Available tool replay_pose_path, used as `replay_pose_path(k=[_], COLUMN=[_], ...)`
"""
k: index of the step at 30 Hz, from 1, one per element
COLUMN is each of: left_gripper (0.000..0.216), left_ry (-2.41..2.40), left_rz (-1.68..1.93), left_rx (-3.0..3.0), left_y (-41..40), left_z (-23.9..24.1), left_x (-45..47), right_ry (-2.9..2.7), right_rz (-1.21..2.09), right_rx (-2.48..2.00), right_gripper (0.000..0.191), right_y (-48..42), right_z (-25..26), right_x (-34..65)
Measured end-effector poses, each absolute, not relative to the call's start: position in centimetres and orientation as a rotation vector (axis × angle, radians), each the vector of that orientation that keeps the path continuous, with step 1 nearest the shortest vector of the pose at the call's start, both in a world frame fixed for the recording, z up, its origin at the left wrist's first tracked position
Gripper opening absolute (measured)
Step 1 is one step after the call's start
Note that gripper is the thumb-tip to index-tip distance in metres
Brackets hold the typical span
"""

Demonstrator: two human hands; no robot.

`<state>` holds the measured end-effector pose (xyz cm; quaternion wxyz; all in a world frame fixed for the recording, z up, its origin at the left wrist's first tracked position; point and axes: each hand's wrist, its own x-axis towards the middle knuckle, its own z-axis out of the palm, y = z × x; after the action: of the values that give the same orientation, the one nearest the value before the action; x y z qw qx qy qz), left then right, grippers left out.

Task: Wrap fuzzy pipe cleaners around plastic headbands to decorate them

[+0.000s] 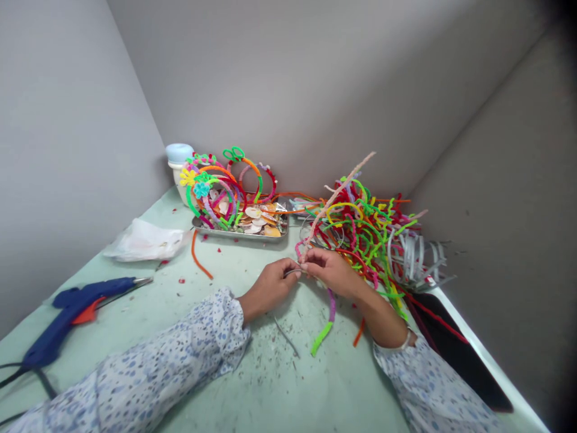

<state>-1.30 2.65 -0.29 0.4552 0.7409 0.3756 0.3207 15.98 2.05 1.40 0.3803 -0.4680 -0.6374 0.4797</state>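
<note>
My left hand [271,284] pinches a thin grey headband between thumb and fingers, near the middle of the table. My right hand [334,272] meets it there, its fingertips closed on a pale pink pipe cleaner [345,185] whose long free end sticks up and to the right. Below the right hand hangs a purple and green pipe-cleaner-wrapped end [332,305], which seems to belong to the same headband. A bare grey end [287,338] shows below the left hand. Fingers hide the spot where pipe cleaner and band meet.
A metal tray [238,236] holds shells and several finished headbands [211,189]. Loose pipe cleaners [360,222] heap at right, beside bare grey headbands [415,255]. A blue glue gun [76,313], a plastic bag [146,240], a lidded white container [179,165] and a black flat object [469,355] surround them.
</note>
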Motion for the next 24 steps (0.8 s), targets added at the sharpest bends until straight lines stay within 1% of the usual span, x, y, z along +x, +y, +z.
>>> replay_pose_path(k=[24], left_gripper=[0.021], left_ry=[0.992], left_rz=[0.815], left_rx=[1.970], left_y=[2.68], left_z=[-0.24], left_x=[-1.31], right_ry=[-1.658], right_rz=[1.207], right_rx=[-1.199], right_gripper=[0.012], right_y=[2.06], right_z=[1.55], right_x=[15.82])
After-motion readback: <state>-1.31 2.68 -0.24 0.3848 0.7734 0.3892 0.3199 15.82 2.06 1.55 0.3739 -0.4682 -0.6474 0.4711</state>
